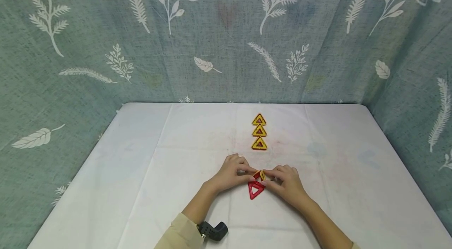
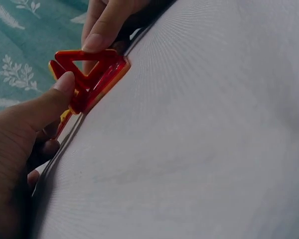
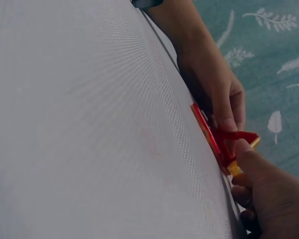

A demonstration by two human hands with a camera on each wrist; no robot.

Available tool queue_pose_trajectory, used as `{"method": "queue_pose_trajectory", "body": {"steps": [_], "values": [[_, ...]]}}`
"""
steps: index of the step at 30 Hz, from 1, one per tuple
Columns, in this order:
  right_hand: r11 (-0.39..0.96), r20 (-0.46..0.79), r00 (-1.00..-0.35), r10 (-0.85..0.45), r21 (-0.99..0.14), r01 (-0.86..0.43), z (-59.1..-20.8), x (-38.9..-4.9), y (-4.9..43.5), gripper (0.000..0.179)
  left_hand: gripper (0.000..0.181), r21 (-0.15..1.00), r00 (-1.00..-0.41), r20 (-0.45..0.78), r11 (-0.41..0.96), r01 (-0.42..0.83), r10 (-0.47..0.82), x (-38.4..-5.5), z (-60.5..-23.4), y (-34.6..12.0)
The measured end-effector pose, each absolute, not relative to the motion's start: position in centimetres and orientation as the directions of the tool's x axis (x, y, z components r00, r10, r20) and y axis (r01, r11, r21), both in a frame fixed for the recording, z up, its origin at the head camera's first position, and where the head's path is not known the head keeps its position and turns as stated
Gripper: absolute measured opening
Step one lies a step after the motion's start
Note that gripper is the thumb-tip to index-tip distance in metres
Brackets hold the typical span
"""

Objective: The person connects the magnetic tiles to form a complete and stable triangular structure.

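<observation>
Both hands meet at a small group of red and yellow triangular magnetic tiles on the white table. One red tile (image 1: 250, 191) lies flat with its point toward the person. Behind it, two tiles with yellow faces (image 1: 263, 175) stand tilted up, leaning together. The left hand (image 1: 233, 173) pinches the left raised tile between thumb and fingers. From the other side, the right hand (image 1: 287, 184) pinches the right raised tile. A raised red tile (image 2: 70, 55) shows between both thumbs in the left wrist view. Fingers partly hide where the tiles join.
Beyond the hands, three yellow and red triangles (image 1: 259, 143) lie in a column on the white tablecloth (image 1: 176, 162). A patterned green curtain (image 1: 226, 44) encloses the back and sides. A black device (image 1: 216, 231) is strapped at the left wrist.
</observation>
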State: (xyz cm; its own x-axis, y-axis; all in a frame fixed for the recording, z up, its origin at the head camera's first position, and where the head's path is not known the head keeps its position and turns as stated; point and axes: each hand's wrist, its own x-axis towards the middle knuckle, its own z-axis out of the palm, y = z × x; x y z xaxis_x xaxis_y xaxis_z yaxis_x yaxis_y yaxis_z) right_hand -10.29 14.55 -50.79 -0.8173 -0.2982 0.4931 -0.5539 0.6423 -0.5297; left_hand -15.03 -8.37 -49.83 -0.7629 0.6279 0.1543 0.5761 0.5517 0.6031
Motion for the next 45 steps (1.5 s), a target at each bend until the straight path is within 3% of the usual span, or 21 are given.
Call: {"method": "queue_pose_trajectory", "body": {"steps": [8, 16, 20, 26, 30, 38, 45], "values": [[0.612, 0.497, -0.796, -0.345, -0.524, -0.592, -50.7, -10.4, 14.7, 0.028, 0.024, 0.634, -0.736, 0.184, 0.493, 0.596, 0.652, -15.0, -49.5, -8.7], [0.590, 0.494, -0.791, -0.361, -0.535, -0.604, -50.7, -10.4, 14.9, 0.026, 0.045, 0.553, -0.712, 0.225, 0.515, 0.655, 0.665, -15.1, -49.8, -8.8], [0.623, 0.455, -0.814, -0.362, -0.531, -0.574, -50.5, -10.1, 14.8, 0.041, 0.041, 0.519, -0.692, 0.247, 0.510, 0.686, 0.678, -15.1, -49.9, -8.8], [0.709, 0.356, -0.833, -0.423, -0.443, -0.549, -50.2, -9.5, 14.5, 0.081, 0.044, 0.498, -0.699, 0.229, 0.536, 0.682, 0.677, -15.0, -49.8, -8.7], [0.731, 0.306, -0.839, -0.450, -0.414, -0.543, -50.1, -9.3, 14.3, 0.091, 0.044, 0.478, -0.697, 0.212, 0.549, 0.685, 0.685, -14.9, -49.7, -8.7], [0.692, 0.316, -0.837, -0.446, -0.472, -0.546, -49.9, -9.6, 15.4, 0.079, 0.040, 0.525, -0.732, 0.245, 0.548, 0.651, 0.636, -14.7, -49.9, -9.0], [0.644, 0.329, -0.847, -0.417, -0.550, -0.531, -50.0, -9.9, 16.5, 0.054, 0.029, 0.542, -0.742, 0.290, 0.535, 0.648, 0.604, -14.9, -50.2, -9.0]]}}
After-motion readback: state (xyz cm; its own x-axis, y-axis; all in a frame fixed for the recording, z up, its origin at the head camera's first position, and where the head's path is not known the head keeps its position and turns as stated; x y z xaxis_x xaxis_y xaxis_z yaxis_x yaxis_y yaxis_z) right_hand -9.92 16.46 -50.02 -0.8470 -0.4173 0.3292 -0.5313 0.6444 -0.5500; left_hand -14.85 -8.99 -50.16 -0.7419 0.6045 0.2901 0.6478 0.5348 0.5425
